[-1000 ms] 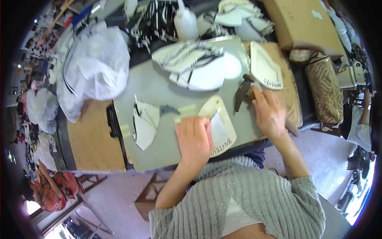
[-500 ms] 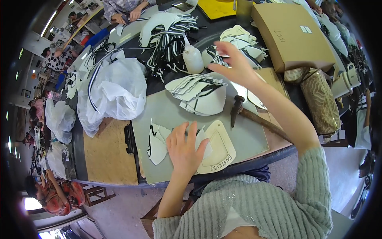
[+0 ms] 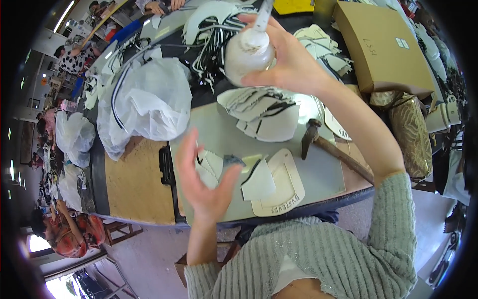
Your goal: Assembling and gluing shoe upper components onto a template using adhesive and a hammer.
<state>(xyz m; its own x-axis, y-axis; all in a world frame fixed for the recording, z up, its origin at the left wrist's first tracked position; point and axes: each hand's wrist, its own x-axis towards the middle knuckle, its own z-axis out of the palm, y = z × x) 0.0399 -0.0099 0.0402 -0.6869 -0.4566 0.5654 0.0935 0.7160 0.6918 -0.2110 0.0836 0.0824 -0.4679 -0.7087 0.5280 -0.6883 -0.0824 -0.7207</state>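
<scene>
A white plastic squeeze bottle [image 3: 245,62] with a pointed nozzle is gripped in my right hand [image 3: 286,57], raised over the far side of the grey board [image 3: 318,174]. My left hand [image 3: 206,184] hovers over the board's left part, fingers apart, holding nothing. Partly behind it lies a white cut piece [image 3: 211,167] with black edging. A small dark grey scrap [image 3: 232,160] sits beside its thumb. Another white piece [image 3: 261,182] with a black edge overlaps a cream template [image 3: 291,187] with a framed opening. Beyond them rests a fanned stack of white pieces [image 3: 269,122].
A hammer [image 3: 331,148] with a wooden handle lies right of the stack. Clear plastic bags [image 3: 144,104] bulge at left. Black-and-white strips [image 3: 209,57] hang together at the back. A cardboard box [image 3: 383,55] and a patterned pouch [image 3: 411,132] stand at right. A co-worker's hands [image 3: 162,6] show at the far edge.
My right hand has taken hold of the squeeze bottle and lifted it. My left hand has come up off the pieces and moved left, uncovering the white piece on the template.
</scene>
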